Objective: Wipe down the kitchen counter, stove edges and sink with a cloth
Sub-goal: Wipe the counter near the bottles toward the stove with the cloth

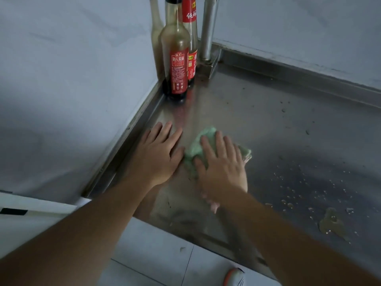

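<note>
A folded green cloth lies on the stainless steel counter near its left wall edge. My right hand presses flat on the cloth with straight, spread fingers. My left hand rests flat on the bare steel just left of the cloth, its fingers straight, its thumb side touching the cloth's edge. Part of the cloth is hidden under my right palm.
Two red-labelled sauce bottles stand in the back left corner beside a metal pipe. Water drops and a yellowish spill lie on the counter at the right. A raised steel rim runs along the walls. Floor tiles and a shoe show below.
</note>
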